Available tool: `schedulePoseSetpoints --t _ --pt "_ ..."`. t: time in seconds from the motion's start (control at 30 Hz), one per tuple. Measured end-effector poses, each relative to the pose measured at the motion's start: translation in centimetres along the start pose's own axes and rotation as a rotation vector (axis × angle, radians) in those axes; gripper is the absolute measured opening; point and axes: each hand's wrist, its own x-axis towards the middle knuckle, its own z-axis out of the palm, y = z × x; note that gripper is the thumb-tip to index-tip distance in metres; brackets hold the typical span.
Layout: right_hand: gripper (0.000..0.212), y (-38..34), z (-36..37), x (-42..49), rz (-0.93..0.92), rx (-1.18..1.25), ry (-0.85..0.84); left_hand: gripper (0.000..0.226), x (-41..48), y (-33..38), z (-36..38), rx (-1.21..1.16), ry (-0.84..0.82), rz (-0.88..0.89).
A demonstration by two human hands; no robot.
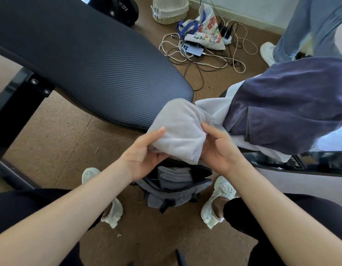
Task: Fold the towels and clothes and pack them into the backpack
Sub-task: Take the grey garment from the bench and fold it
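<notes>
1. The white towel, already folded into a soft bundle, is held in the air just above the open backpack.
2. The left hand grips its left end, thumb on top and fingers curled beneath. The right hand holds the right end the same way.
3. The backpack stands on the floor between the person's pale shoes, mouth upward, with grey folded pieces already stacked inside.
4. Judged from this, the step in hand is lowering the towel in. It should go well if both hands keep the bundle pinched so the fold holds, turn its narrow side to the opening, and slide it down beside or onto the grey stack.
5. A white garment and a navy garment lie heaped on the glossy black counter to the right, touching the towel's far edge and seemingly unfolded.
6. The towel and hands hide the far half of the backpack's mouth, so the spare room is unclear. The navy garment covers most of the white one and runs out of frame.
</notes>
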Motion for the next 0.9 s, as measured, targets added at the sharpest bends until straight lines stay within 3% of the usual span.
schedulePoseSetpoints --t 0.1,0.23,0.33,0.47,0.63,0.73,0.9 --pt "0.041 0.5 0.1 0.1 -0.056 -0.037 -0.059 0.086 -0.3 0.4 0.0 -0.168 0.07 0.12" --pt "0.042 1.6 0.0 0.5 -0.104 -0.067 -0.074 0.061 -0.5 1.1 0.0 -0.188 0.117 0.154" --pt "0.048 1.9 -0.2 0.8 -0.1 -0.127 -0.066 0.046 -0.4 0.9 0.3 -0.07 0.046 0.126" --pt "0.064 -0.7 -0.7 1.0 -0.067 -0.239 -0.117 0.044 0.2 1.7 -0.5 0.145 0.03 0.219" --pt "0.063 -1.6 -0.9 0.7 0.03 -0.432 -0.2 0.042 0.1 2.7 -1.2 0.434 0.066 0.302" --pt "0.038 -0.7 -0.6 0.8 0.039 -0.562 -0.149 0.033 0.2 3.1 -1.4 0.609 0.074 0.334" --pt "0.036 -0.5 -0.9 1.4 -0.007 -0.492 -0.117 0.038 0.2 4.5 -2.3 0.667 0.044 0.355"
